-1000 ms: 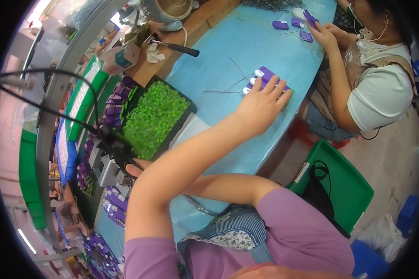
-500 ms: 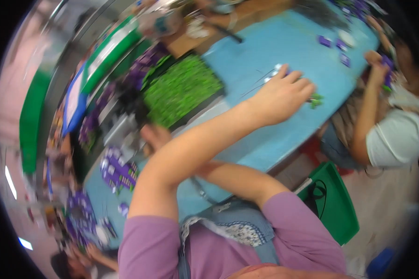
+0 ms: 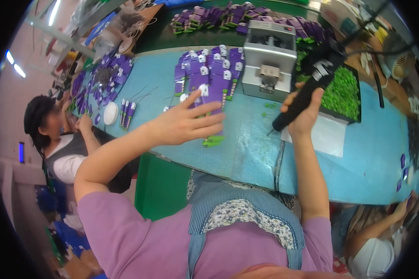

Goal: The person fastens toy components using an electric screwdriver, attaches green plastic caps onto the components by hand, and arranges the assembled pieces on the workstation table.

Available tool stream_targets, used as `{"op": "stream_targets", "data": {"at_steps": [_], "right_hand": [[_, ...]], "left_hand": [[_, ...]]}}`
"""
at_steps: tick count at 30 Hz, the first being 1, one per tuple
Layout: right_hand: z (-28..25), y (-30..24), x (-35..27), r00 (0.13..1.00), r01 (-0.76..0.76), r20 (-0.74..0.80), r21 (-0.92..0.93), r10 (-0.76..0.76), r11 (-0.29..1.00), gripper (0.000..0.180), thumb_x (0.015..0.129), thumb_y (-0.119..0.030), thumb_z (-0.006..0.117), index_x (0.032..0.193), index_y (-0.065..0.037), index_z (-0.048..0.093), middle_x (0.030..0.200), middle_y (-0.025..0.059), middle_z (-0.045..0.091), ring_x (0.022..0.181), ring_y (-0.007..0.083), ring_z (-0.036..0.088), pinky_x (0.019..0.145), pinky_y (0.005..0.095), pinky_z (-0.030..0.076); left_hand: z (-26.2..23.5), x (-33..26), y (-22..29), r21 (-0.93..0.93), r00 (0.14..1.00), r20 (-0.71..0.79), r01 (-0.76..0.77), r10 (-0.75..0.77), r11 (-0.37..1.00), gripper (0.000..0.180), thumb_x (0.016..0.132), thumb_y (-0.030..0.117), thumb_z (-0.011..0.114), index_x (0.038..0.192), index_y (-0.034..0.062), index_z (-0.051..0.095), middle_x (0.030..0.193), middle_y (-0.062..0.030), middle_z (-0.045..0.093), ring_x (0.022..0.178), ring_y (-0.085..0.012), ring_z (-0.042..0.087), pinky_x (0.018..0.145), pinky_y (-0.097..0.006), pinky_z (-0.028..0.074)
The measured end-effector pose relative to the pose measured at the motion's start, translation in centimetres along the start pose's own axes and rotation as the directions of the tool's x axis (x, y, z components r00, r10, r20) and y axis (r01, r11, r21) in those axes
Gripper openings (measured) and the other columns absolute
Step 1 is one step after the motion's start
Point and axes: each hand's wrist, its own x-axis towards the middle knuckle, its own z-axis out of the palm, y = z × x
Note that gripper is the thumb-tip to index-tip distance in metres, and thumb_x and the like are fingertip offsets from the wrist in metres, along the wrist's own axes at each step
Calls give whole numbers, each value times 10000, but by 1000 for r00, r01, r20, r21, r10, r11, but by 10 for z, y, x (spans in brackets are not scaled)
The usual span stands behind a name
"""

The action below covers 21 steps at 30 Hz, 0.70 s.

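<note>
Two hands are working above the blue table [image 3: 246, 153], and the view is now showing a different stretch of it than half a second ago: the green-filled tray, then at upper centre, is sitting at upper right. The right hand [image 3: 304, 110] is closing around a black electric screwdriver [image 3: 307, 88], tip pointing down at the table surface; earlier this hand was hidden. The left hand [image 3: 191, 122], formerly stretched toward the far edge, is hovering with fingers spread wide, holding nothing, over purple packaged items [image 3: 208, 76] at upper centre. One black tray [image 3: 356, 100] is holding small green parts [image 3: 342, 93]. One grey machine [image 3: 269, 59] is standing between tray and packages.
</note>
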Motion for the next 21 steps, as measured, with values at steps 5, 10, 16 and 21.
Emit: {"op": "stream_targets", "data": {"at_steps": [5,10,16,21], "right_hand": [[1,0,-6,1000,5,13,-13,-4,1000,667,901,-696,350,1054,-61,486,623,60,523,496,162,517,468,259,431],[5,0,-8,1000,4,-12,-45,-5,999,680,902,-705,322,1069,-62,467,615,71,514,485,166,490,470,271,425],[4,-1,-5,999,14,37,-76,-11,997,694,902,-708,311,1096,-61,471,622,76,506,510,170,490,488,283,429],[3,-1,-4,998,0,65,-78,5,997,711,893,-722,304,1106,-63,463,620,75,505,512,177,491,503,292,426]], "left_hand": [[49,-62,-8,-101,988,108,118,-107,988,357,812,99,555,1165,152,558,1323,-26,509,1326,-251,390,1076,-601,282],[71,-90,-22,-164,983,113,161,-144,973,357,812,107,559,1166,155,559,1347,-20,495,1352,-260,359,1075,-597,295],[59,-91,-13,-317,927,209,366,-312,875,414,774,52,587,1178,138,561,1391,-56,462,1380,-297,317,1093,-576,287],[40,-87,13,-250,665,253,747,-703,616,486,766,47,640,1237,82,524,1416,-147,415,1359,-362,328,1083,-571,294]]}}
